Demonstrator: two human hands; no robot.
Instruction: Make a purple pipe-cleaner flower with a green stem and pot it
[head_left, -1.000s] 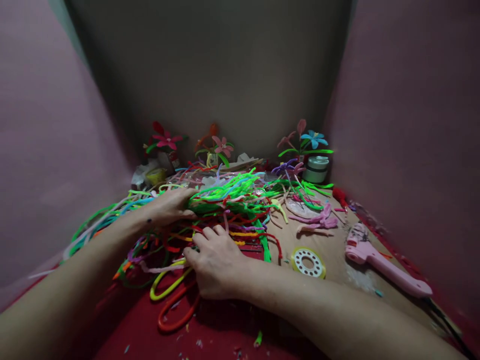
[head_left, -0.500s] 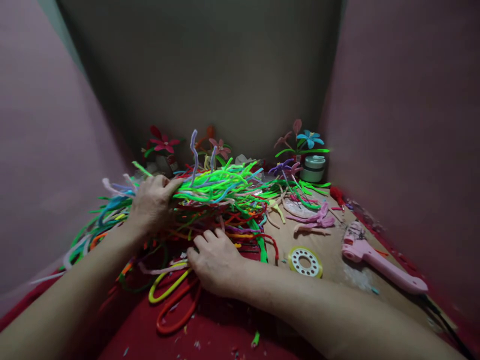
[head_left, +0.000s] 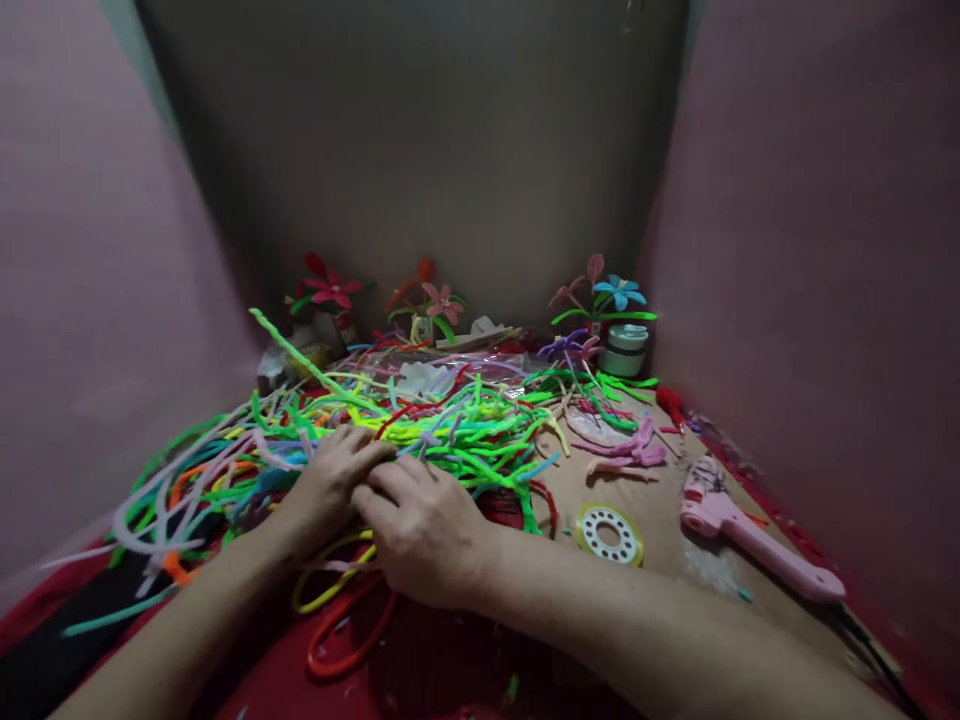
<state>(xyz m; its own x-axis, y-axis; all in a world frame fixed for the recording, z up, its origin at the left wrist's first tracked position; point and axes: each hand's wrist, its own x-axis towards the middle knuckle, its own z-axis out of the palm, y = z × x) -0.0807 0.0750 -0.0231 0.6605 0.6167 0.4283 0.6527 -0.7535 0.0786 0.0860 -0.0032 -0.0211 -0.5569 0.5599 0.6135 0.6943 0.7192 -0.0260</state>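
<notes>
A tangled heap of fuzzy pipe cleaners (head_left: pixel 457 432), mostly bright green with other colours mixed in, spreads in front of me. My left hand (head_left: pixel 339 478) is closed at the near edge of the heap, its fingers bent over pipe cleaners. Right against it is my right hand (head_left: pixel 426 525), with its fingers curled and their tips hidden. What the right fingers hold, if anything, does not show. Bent loops, a yellow pipe cleaner (head_left: pixel 319 598) and a red pipe cleaner (head_left: pixel 315 650), stick out below the hands.
To the right lie a tape roll (head_left: pixel 611 535) and a pink glue gun (head_left: pixel 765 545) with a cord, on a brown board (head_left: pixel 667 590). Pipe-cleaner flowers (head_left: pixel 621 290) and a pale green jar (head_left: pixel 625 350) stand by the back wall. Pink walls (head_left: pixel 810 250) rise on both sides.
The raised green bundle has come down onto the heap. My left hand has moved down and right to meet the right hand, uncovering a plastic bag behind.
</notes>
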